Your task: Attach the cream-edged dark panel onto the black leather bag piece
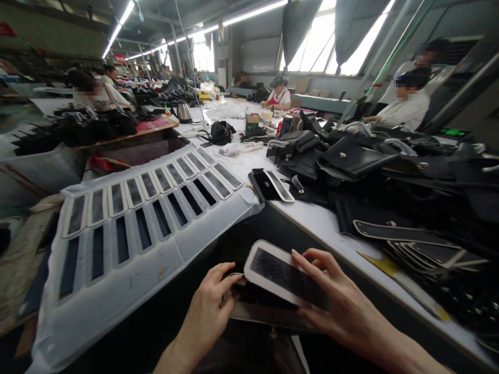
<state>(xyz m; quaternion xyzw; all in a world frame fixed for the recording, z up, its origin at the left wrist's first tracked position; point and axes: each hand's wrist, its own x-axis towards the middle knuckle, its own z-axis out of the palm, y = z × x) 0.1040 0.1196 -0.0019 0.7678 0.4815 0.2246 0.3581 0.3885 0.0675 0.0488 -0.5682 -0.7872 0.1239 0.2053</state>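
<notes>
My right hand (331,293) grips a long, rounded panel (278,272), white around the rim with a dark rectangle in the middle. The panel is tilted above the mouth of a black bag (265,314) low in front of me. At the bag's left edge, my left hand (214,296) is closed, thumb and fingers pinching its rim. Part of the bag's inside is hidden by the panel and my right hand. Similar white-rimmed panels (117,199) lie in a row on a white-covered board (156,265) to the left, with several dark slots in front of them.
Black bags (358,161) are heaped on the white table (307,218) at right, beside a stack of trimmed black pieces (424,254). A small black case (265,184) lies at the table corner. A kettle (183,111) stands farther back. Several people sit or stand at other tables.
</notes>
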